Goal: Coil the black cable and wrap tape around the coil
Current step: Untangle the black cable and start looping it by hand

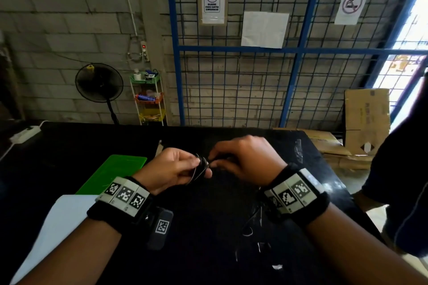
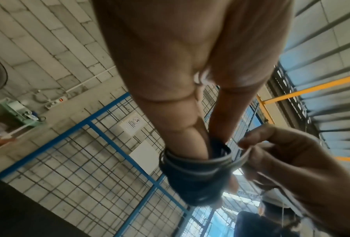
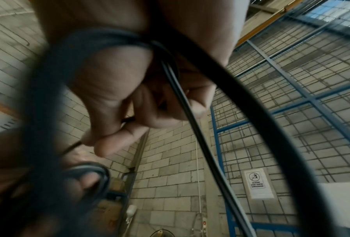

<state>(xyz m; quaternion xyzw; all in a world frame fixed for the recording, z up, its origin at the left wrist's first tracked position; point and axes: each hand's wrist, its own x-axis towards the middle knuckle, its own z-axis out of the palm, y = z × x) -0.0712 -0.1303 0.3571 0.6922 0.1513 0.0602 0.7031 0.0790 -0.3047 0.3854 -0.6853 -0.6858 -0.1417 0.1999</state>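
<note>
Above the counter (image 1: 92, 141), both hands meet around the cable (image 1: 202, 164). The left hand (image 1: 171, 170) has its fingers curled through a small coil of the cable, several black turns looped round the fingertips; its grip is clamped on the coil. Just right of the coil, the right hand (image 1: 245, 157) pinches a strand of the cable between thumb and forefinger, its grip closed on it. More cable runs under the right wrist and trails onto the counter nearer the person. A green mat (image 1: 115, 171) lies on the counter left of the coil, with a white sheet (image 1: 60, 222) nearer the person beside the left wrist.
</note>
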